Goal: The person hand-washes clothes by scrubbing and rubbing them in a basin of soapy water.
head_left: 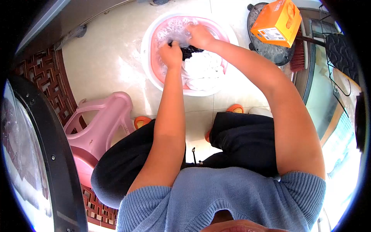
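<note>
Soapy water and laundry fill a pink basin (147, 65) with a white rim on the floor in front of me. My left hand (171, 55) is closed on a black cloth (188, 52) at the basin's left side. To its right, my right hand (200, 36) bends its fingers around the cloth's far part, close to the suds; motion blurs the fingertips and the wet patch between the hands. White cloth (203, 69) lies bunched in the near right part of the basin, beside the black one.
A pink plastic stool (102, 120) stands at my left. Near the far right, an orange box (276, 25) sits on a dark-rimmed round container (266, 52), with a red-bristled brush (298, 58) beside it. A black-framed appliance (48, 154) borders the left.
</note>
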{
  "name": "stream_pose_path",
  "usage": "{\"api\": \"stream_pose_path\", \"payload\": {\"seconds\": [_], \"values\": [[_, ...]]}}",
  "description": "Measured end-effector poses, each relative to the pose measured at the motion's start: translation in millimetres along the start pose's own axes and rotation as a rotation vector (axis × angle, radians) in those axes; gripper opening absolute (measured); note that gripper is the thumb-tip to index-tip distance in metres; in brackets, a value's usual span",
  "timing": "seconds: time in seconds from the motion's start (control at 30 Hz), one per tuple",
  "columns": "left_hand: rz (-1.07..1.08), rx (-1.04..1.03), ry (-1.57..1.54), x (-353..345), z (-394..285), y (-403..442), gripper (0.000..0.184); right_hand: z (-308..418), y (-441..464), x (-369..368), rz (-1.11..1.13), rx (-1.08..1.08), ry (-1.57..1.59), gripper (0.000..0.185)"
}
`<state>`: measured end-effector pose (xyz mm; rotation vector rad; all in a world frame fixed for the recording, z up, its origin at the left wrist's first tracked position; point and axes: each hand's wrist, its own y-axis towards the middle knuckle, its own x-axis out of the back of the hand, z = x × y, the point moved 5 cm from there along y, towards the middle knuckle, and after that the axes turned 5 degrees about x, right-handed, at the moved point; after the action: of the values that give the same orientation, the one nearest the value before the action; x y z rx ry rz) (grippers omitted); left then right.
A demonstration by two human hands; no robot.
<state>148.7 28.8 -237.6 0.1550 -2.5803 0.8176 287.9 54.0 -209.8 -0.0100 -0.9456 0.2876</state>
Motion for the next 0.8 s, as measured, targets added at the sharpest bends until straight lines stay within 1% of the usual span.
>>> {"api": "stream_pose_path", "payload": {"seconds": [0.03,0.07,0.1,0.13,0.17,0.23,0.27,0.3,0.33,0.37,0.43,0.47,0.5,0.53,0.57,0.6,0.63,0.67,0.7,0.77,0.8], "values": [[0.097,0.286,-0.435,-6,11,5,0.026,6,-3,-4,-0.012,0.018,0.174,0.018],[0.184,0.399,-0.946,-15,18,8,0.03,28,-9,1,-0.02,0.034,0.351,0.017],[0.179,0.404,-0.949,-14,27,6,0.03,53,-18,3,-0.026,0.212,0.477,0.014],[0.373,0.32,-1.151,-18,28,0,0.029,74,-32,5,-0.009,0.323,0.403,0.014],[0.574,0.226,-1.342,-19,23,-7,0.031,93,-45,10,-0.012,0.321,0.384,0.021],[0.563,0.245,-1.349,-30,22,-19,0.028,101,-55,9,0.008,0.394,0.188,0.019],[0.545,0.264,-1.364,-38,22,-28,0.025,93,-51,9,0.007,0.393,0.19,0.019],[0.524,0.284,-1.378,-38,17,-37,0.023,73,-40,6,0.052,0.265,0.107,0.018],[0.475,0.295,-1.286,-37,12,-40,0.022,53,-30,3,0.095,0.138,0.024,0.017],[0.477,0.291,-1.284,-37,2,-42,0.022,42,-22,5,0.091,0.139,0.023,0.017],[0.279,0.472,-1.285,-32,0,-44,0.006,26,-12,13,0.022,0.131,0.085,0.021],[0.204,0.449,-1.221,-22,-6,-39,0.006,19,-11,10,0.025,0.131,0.084,0.021],[0.145,0.322,-1.16,-13,-1,-29,0.008,18,-13,10,-0.052,0.214,0.202,0.026],[0.054,0.041,-0.84,2,-2,-21,0.01,16,-16,11,-0.131,0.297,0.323,0.031],[-0.037,-0.229,-0.506,12,-8,-18,0.013,12,-21,13,-0.129,0.299,0.325,0.031],[-0.04,-0.228,-0.503,11,-6,-19,0.013,9,-30,11,-0.027,0.31,0.058,0.036],[-0.196,-0.405,-0.124,13,-13,-27,0.016,5,-37,4,0.075,0.313,-0.207,0.042],[-0.344,-0.573,0.261,11,-22,-36,0.02,1,-34,1,0.149,0.243,-0.247,0.044],[-0.341,-0.572,0.264,11,-23,-36,0.02,3,-28,-1,0.15,0.241,-0.244,0.044],[-0.019,-0.279,0.313,-4,-17,-17,0.026,-11,-13,-10,0.349,-0.115,-0.232,0.032],[-0.167,-0.426,0.247,-5,-15,-7,0.028,-5,-7,-10,0.107,-0.032,-0.115,0.02]]}}
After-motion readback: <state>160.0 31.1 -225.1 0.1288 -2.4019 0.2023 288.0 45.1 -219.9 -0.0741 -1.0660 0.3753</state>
